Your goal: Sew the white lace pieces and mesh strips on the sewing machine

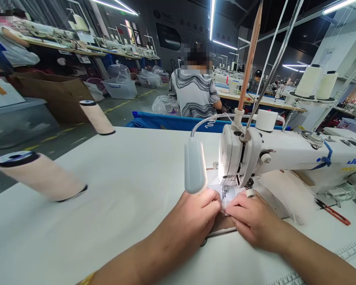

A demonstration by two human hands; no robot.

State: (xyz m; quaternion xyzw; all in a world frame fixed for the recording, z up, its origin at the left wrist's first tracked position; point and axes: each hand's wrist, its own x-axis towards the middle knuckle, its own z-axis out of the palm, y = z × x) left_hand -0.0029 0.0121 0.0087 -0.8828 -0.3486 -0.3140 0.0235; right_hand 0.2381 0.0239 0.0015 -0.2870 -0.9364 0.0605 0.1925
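A white sewing machine (273, 150) stands at the right, and both hands are close in front of its presser foot (224, 192). Left of the foot, my left hand (200, 209) has its fingers curled and pressed down at the edge of thin white fabric (224, 206). From the right, my right hand (253, 217) pinches the same fabric, its fingertips almost meeting the left ones. Most of the cloth under the fingers is hidden. Between the wrists shows a brownish flat piece (221, 225) with a pale edge. A grey lamp head (194, 166) hangs above my left hand.
Two pale thread cones (44, 176) lean at the table's left. Sheer pale fabric (284, 194) lies beneath the machine arm, beside red-handled thread snips (334, 211). A ruler strip (353, 247) runs along the right front. Ahead, a person in a patterned shirt (194, 93) sits facing away.
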